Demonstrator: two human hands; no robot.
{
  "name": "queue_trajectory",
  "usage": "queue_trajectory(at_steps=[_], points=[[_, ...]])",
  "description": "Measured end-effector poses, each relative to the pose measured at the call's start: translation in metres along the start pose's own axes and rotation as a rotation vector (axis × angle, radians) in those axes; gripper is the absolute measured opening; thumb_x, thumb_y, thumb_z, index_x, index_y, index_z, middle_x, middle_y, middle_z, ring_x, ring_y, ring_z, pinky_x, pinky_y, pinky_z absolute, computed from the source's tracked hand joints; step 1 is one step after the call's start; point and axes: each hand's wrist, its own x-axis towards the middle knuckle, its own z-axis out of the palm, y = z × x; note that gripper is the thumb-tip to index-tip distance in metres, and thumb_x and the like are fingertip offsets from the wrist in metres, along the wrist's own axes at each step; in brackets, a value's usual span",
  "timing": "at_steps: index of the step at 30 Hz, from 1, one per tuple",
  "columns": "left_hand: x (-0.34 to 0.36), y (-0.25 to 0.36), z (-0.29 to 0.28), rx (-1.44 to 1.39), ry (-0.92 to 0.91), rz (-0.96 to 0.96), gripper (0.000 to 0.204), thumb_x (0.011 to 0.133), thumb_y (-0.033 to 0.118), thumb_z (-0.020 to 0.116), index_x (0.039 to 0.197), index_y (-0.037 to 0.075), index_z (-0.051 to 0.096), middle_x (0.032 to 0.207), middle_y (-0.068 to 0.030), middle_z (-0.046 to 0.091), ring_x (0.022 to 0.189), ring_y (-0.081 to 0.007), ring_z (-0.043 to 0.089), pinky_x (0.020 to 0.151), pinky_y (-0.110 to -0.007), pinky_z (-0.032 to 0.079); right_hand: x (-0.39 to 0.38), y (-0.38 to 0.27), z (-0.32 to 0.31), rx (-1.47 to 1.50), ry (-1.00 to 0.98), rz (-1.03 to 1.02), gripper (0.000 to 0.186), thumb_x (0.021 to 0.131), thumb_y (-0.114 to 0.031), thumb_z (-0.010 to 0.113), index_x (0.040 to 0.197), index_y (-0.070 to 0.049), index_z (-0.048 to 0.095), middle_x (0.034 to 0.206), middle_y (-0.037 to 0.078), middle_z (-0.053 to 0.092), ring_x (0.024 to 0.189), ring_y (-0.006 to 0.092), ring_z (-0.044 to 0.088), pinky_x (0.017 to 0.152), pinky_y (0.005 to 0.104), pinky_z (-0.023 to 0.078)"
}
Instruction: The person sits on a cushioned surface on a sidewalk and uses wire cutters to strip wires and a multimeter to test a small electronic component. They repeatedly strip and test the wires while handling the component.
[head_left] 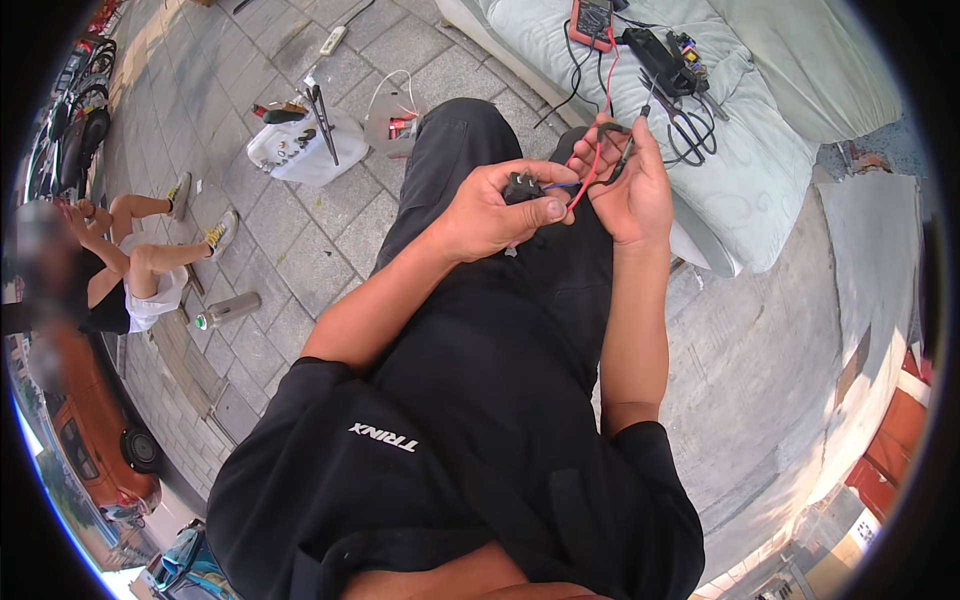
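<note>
Above my lap, my left hand (pixel 490 212) is closed around a small black plug-like connector (pixel 522 188) with metal contacts. Thin blue and red wires run from beside it toward my right hand (pixel 637 195). That hand is palm up, its fingers curled around a black test probe (pixel 622 160) that points up and away. A red test lead (pixel 611 75) comes down from the orange-red multimeter (pixel 591 18) and crosses the right fingers. Where the red lead ends, between the two hands, is hard to make out.
The multimeter lies on a pale green cushion (pixel 740 170) with a black device case (pixel 660 62), scissors (pixel 690 130) and black cables. Left of my knees, a white plastic sheet (pixel 325 150) carries small parts and tools. A bottle (pixel 228 310) lies near a seated person (pixel 120 250).
</note>
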Motion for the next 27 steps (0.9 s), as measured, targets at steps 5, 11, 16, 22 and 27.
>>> queue_trajectory(at_steps=[5, 11, 16, 22, 27], points=[[-0.008, -0.011, -0.011, -0.062, 0.069, 0.059, 0.037, 0.101, 0.011, 0.070, 0.135, -0.002, 0.061, 0.106, -0.0167, 0.074, 0.053, -0.0067, 0.049, 0.046, -0.021, 0.036, 0.018, -0.010, 0.021, 0.162, -0.078, 0.005, 0.029, 0.107, -0.036, 0.059, 0.105, -0.007, 0.065, 0.082, 0.008, 0.061, 0.073, 0.0219, 0.058, 0.065, 0.0359, 0.046], [-0.018, -0.008, -0.021, -0.182, 0.074, 0.067, 0.032, 0.108, 0.019, 0.056, 0.131, -0.002, 0.063, 0.118, -0.0158, 0.073, 0.055, -0.0094, 0.056, 0.044, -0.021, 0.032, -0.022, -0.029, 0.034, -0.244, -0.022, -0.284, 0.028, 0.109, -0.029, 0.053, 0.096, -0.005, 0.059, 0.079, 0.009, 0.059, 0.069, 0.0239, 0.058, 0.067, 0.0384, 0.049], [-0.017, -0.018, -0.026, -0.110, 0.110, 0.076, 0.031, 0.108, 0.015, 0.052, 0.130, -0.002, 0.064, 0.109, -0.0156, 0.073, 0.056, -0.0085, 0.055, 0.044, -0.020, 0.031, -0.064, -0.023, 0.017, -0.620, 0.217, -0.187, 0.029, 0.109, -0.024, 0.057, 0.113, 0.003, 0.065, 0.068, 0.005, 0.054, 0.052, 0.0142, 0.051, 0.050, 0.0295, 0.045], [-0.018, -0.012, -0.013, 0.318, 0.201, 0.101, 0.021, 0.102, 0.011, 0.062, 0.119, 0.000, 0.068, 0.079, -0.0030, 0.068, 0.061, -0.0059, 0.057, 0.053, -0.024, 0.041, -0.113, -0.008, -0.027, -0.692, 0.418, 0.080, 0.031, 0.107, -0.028, 0.061, 0.109, 0.002, 0.067, 0.068, 0.003, 0.056, 0.049, 0.0123, 0.054, 0.045, 0.0288, 0.046], [-0.014, -0.022, -0.010, 0.264, 0.246, -0.157, 0.011, 0.099, 0.010, 0.062, 0.103, 0.001, 0.067, 0.069, -0.0044, 0.064, 0.049, -0.0058, 0.048, 0.046, -0.024, 0.037, -0.108, 0.008, -0.093, -1.025, 0.723, -0.025, 0.032, 0.105, -0.029, 0.062, 0.101, 0.003, 0.065, 0.064, 0.001, 0.054, 0.047, 0.0115, 0.055, 0.045, 0.0300, 0.046]])
